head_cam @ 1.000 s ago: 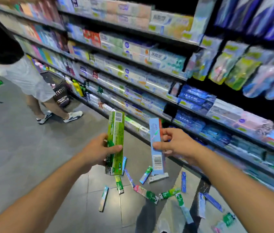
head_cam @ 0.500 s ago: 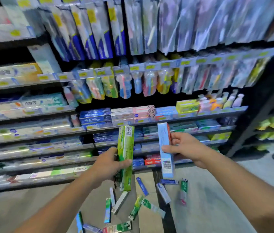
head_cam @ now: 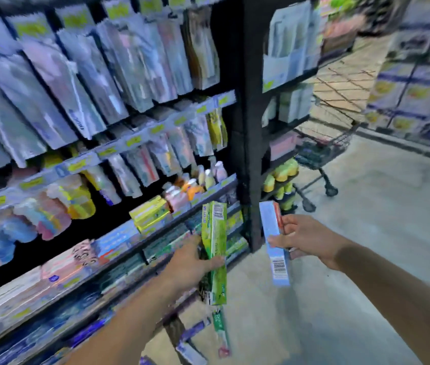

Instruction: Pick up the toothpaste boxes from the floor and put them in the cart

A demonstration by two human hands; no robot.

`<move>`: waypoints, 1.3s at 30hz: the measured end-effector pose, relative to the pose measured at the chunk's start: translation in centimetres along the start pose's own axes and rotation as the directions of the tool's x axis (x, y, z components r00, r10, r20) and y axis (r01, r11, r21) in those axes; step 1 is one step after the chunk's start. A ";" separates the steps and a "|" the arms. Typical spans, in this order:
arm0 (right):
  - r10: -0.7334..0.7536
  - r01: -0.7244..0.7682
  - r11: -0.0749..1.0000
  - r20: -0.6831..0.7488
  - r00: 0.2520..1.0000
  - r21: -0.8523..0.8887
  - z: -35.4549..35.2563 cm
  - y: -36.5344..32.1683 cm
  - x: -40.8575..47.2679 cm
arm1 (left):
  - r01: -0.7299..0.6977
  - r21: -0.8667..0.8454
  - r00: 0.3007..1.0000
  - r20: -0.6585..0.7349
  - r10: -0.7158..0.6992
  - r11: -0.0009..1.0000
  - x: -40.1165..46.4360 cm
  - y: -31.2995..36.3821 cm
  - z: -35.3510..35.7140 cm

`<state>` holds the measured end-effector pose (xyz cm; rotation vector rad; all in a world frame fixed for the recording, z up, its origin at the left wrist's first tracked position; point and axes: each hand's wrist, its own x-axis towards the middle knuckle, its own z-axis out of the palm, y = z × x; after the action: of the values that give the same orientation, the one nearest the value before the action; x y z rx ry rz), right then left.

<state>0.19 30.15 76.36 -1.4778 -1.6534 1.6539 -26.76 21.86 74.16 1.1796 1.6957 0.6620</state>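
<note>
Left hand (head_cam: 190, 262) gripping green toothpaste box (head_cam: 215, 248) upright; right hand (head_cam: 306, 237) gripping blue toothpaste box (head_cam: 274, 246). More boxes (head_cam: 220, 330) lying on floor (head_cam: 340, 299). Shopping cart (head_cam: 324, 151) well apart, behind shelf post (head_cam: 250, 127).

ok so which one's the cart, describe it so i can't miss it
Follow the tall black shelf post to the aisle's end. The wire shopping cart stands just beyond it on the bare floor, the only thing there on wheels.
</note>
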 end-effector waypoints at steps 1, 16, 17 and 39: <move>0.016 -0.015 1.000 -0.036 0.999 0.006 -2.2 0.4 0.4 | -0.008 0.004 1.000 0.027 0.008 1.000 1.8 1.4 1.3; 0.135 -0.072 0.981 -0.363 0.922 0.181 -22.9 1.8 11.2 | -0.204 0.164 0.936 0.321 0.144 0.965 28.5 15.9 13.1; 0.137 -0.067 0.978 -0.370 0.919 0.196 -24.2 1.3 12.2 | -0.213 0.166 0.930 0.335 0.148 0.963 30.3 17.3 13.5; 0.243 -0.047 0.931 -0.519 0.819 0.362 -60.5 6.2 26.9 | -0.208 0.260 0.874 0.482 0.059 0.943 59.1 41.9 36.7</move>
<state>43.01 81.07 74.71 -1.7219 -0.9077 1.3030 17.74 89.63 70.49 1.5454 1.3322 0.1635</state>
